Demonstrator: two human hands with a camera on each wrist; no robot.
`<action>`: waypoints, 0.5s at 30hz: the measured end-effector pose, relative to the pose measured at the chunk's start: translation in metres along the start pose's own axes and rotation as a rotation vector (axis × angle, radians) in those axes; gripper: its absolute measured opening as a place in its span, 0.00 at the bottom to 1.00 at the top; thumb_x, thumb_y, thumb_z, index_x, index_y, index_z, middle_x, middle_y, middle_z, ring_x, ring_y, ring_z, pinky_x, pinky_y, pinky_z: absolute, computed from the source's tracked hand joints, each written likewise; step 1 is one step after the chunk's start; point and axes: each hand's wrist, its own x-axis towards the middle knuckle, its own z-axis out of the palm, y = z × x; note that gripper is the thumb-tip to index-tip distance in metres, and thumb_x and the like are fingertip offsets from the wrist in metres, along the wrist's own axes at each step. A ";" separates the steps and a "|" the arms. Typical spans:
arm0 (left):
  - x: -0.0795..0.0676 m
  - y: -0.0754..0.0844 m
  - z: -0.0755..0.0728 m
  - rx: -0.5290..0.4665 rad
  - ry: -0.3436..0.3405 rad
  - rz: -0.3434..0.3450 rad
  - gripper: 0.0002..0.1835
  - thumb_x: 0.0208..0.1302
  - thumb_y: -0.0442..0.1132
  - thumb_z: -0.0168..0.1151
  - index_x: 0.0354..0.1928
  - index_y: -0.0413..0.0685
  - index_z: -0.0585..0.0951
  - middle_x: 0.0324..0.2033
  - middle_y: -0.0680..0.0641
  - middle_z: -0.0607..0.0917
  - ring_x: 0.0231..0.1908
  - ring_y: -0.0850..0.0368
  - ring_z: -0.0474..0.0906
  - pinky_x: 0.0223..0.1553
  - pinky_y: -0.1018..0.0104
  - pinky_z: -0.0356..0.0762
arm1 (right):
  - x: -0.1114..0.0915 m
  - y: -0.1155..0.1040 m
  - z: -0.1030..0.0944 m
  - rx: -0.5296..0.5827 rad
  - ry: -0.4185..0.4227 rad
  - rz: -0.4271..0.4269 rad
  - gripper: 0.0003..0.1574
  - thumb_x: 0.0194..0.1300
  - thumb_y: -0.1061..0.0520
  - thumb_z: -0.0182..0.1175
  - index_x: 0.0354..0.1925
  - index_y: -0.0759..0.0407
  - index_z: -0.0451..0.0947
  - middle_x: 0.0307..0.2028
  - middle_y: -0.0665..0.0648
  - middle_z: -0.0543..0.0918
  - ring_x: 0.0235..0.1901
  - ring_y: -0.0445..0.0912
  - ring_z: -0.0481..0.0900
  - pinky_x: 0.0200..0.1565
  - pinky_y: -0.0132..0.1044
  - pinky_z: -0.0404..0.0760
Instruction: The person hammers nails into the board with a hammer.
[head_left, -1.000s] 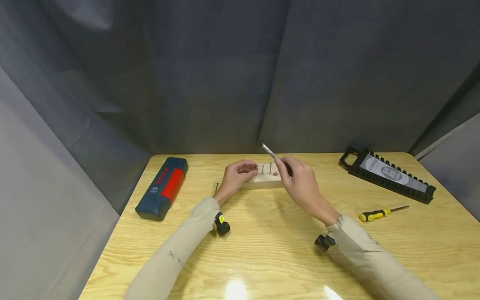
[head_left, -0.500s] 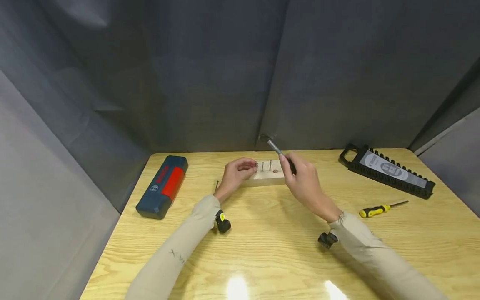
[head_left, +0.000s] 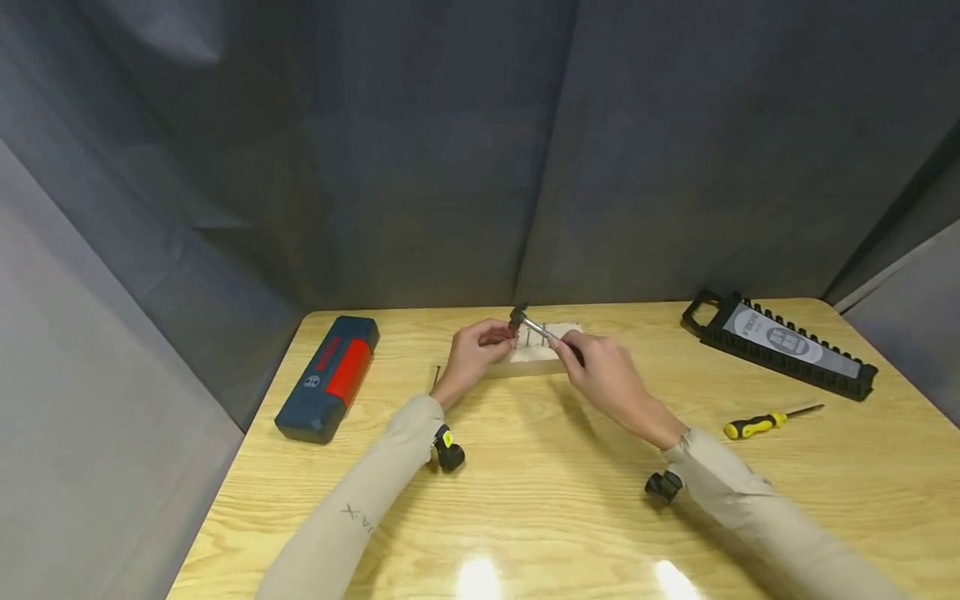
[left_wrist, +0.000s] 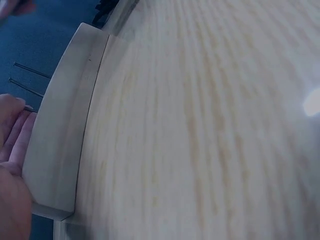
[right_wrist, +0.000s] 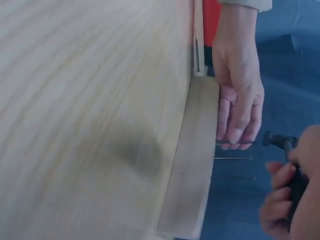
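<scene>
A pale wooden block (head_left: 528, 367) lies near the table's back edge. At its left part my left hand (head_left: 474, 357) pinches an upright nail (right_wrist: 248, 142) between thumb and fingers, its point at the block's top face. Two more nails, one nearer (right_wrist: 235, 158) and one farther along (right_wrist: 234, 178), stand in the block to the right of that hand. My right hand (head_left: 609, 382) grips the dark handle of a small hammer (head_left: 519, 317). In the right wrist view the hammer head is just above the pinched nail's head, with a small gap between them.
A blue and red case (head_left: 324, 379) lies at the left. Behind the left wrist is a loose nail (head_left: 436, 375). On the right are a black toothed holder (head_left: 780, 346) and a yellow-and-black screwdriver (head_left: 756, 426). Dark cloth (head_left: 420, 167) hangs behind the table.
The hammer head rose slightly, then swung down toward the pinched nail as my right hand lowered. My left hand stays in place on the nail.
</scene>
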 end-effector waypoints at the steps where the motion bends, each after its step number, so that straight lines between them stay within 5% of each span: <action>1: 0.000 0.000 0.000 0.001 0.000 -0.002 0.11 0.67 0.30 0.71 0.51 0.39 0.87 0.47 0.41 0.91 0.47 0.54 0.88 0.52 0.67 0.87 | 0.000 0.000 -0.001 0.001 -0.001 -0.004 0.14 0.78 0.56 0.61 0.34 0.60 0.84 0.18 0.48 0.73 0.15 0.37 0.61 0.18 0.31 0.59; 6: -0.001 -0.002 0.001 0.002 -0.005 -0.007 0.10 0.67 0.30 0.71 0.49 0.41 0.88 0.46 0.43 0.91 0.46 0.54 0.88 0.51 0.67 0.87 | 0.001 -0.001 -0.002 0.059 0.083 -0.006 0.14 0.80 0.57 0.59 0.35 0.62 0.82 0.19 0.51 0.73 0.16 0.41 0.62 0.19 0.34 0.60; 11: 0.001 -0.002 0.001 0.002 -0.002 0.016 0.10 0.68 0.30 0.71 0.50 0.40 0.87 0.46 0.42 0.91 0.47 0.53 0.88 0.52 0.67 0.87 | -0.003 0.000 0.001 0.039 -0.016 0.020 0.16 0.80 0.54 0.59 0.33 0.58 0.82 0.17 0.47 0.71 0.16 0.39 0.61 0.19 0.32 0.61; 15: 0.002 -0.001 0.000 0.013 -0.004 0.019 0.10 0.68 0.31 0.71 0.50 0.41 0.87 0.47 0.43 0.91 0.47 0.55 0.88 0.52 0.67 0.87 | -0.005 0.001 0.004 0.087 0.077 0.008 0.14 0.79 0.56 0.60 0.36 0.61 0.84 0.19 0.48 0.72 0.18 0.40 0.63 0.21 0.33 0.62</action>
